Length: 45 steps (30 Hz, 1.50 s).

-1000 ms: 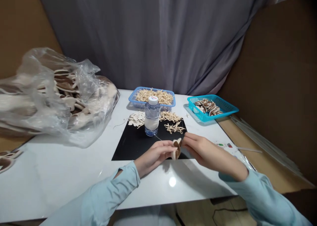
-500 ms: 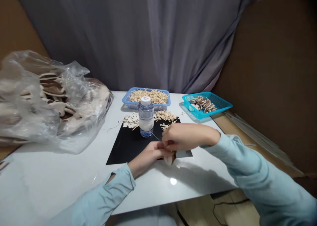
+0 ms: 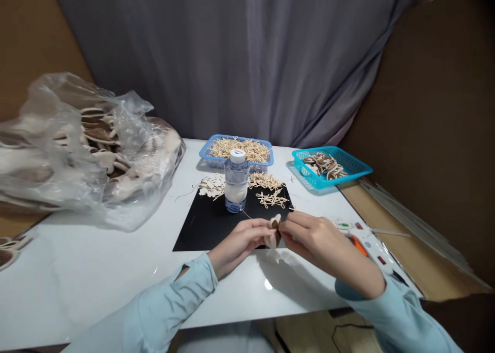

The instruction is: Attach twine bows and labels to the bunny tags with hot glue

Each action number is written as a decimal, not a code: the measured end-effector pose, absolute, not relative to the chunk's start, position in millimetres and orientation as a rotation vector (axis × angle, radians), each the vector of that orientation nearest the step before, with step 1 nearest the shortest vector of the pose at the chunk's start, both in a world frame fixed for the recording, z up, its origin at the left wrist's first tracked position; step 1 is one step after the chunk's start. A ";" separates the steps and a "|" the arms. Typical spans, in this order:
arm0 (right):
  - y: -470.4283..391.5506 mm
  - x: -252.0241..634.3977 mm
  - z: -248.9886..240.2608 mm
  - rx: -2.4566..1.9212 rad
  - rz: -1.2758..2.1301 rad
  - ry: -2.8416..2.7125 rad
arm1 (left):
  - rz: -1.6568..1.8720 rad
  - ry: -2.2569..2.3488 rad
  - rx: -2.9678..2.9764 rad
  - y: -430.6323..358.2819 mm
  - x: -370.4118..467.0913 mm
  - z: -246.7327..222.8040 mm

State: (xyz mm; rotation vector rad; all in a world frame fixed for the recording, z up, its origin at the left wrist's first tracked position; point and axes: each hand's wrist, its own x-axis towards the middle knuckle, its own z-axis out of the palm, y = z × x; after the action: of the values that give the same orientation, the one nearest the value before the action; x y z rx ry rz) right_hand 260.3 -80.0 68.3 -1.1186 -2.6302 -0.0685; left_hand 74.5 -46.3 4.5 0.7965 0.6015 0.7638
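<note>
Between thumb and fingers, my left hand [image 3: 247, 239] pinches a small brown-and-cream fabric piece [image 3: 274, 238] above the front edge of a black mat [image 3: 201, 224]. My right hand [image 3: 311, 234] is closed at the piece's right side, its fingertips pressed together; what they hold is too small to name. A thin thread [image 3: 246, 214] runs from near the foot of a clear bottle [image 3: 236, 182] with a white cap toward my left hand. Beige loops [image 3: 273, 198] and small white pieces [image 3: 212, 185] lie at the mat's far edge.
Behind the bottle is a blue basket [image 3: 204, 154] of beige loops. A turquoise basket [image 3: 353, 170] of brown-and-cream pieces stands at the back right. A plastic bag [image 3: 150, 172] of similar pieces is at left. Beyond my right hand lies an orange tool [image 3: 359, 245].
My right hand has moved from above my left fingers to the right side of the fabric piece, uncovering loops on the mat and the orange tool. The view has shifted slightly.
</note>
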 end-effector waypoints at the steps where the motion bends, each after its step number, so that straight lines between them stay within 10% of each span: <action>1: -80.0 262.2 64.9 -1.118 0.027 -2.564 | 0.764 0.590 0.798 -46.0 74.7 4.5; 24: -70.8 256.6 35.7 -1.049 1.310 -1.634 | 0.741 0.499 0.827 -46.3 70.5 7.2; 45: -36.3 230.0 57.7 -0.568 1.343 -2.171 | 0.714 0.568 0.689 -60.3 48.4 7.7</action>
State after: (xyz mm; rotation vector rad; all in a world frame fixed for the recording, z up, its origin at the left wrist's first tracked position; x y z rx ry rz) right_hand 230.0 -36.3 57.7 -0.5679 -2.1706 1.3431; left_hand 48.4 -60.3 7.7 0.6888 0.5677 0.7143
